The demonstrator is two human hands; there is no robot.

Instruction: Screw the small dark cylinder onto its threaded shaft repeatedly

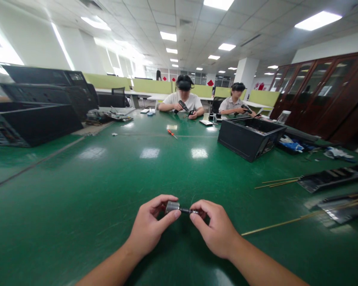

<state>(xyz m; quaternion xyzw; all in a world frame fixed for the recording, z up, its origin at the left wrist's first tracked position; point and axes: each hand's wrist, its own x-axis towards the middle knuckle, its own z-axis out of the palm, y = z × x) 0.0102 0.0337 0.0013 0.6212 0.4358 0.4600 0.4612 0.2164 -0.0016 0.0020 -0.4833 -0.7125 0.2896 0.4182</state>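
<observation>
My left hand (pixel 150 226) pinches the silver cylindrical end of a small metal part (pixel 173 206) between thumb and fingers. My right hand (pixel 213 228) pinches the dark thin end of the same part (pixel 188 211). Both hands hover close together just above the green table (pixel 107 190), near its front edge. The part lies level between the two hands.
An open black computer case (pixel 249 137) sits at the right, with dark panels (pixel 331 178) and thin wooden sticks (pixel 279 182) beyond it. Stacked black cases (pixel 35 107) stand at the left. A red screwdriver (pixel 172 134) lies mid-table. Two people sit at the far end.
</observation>
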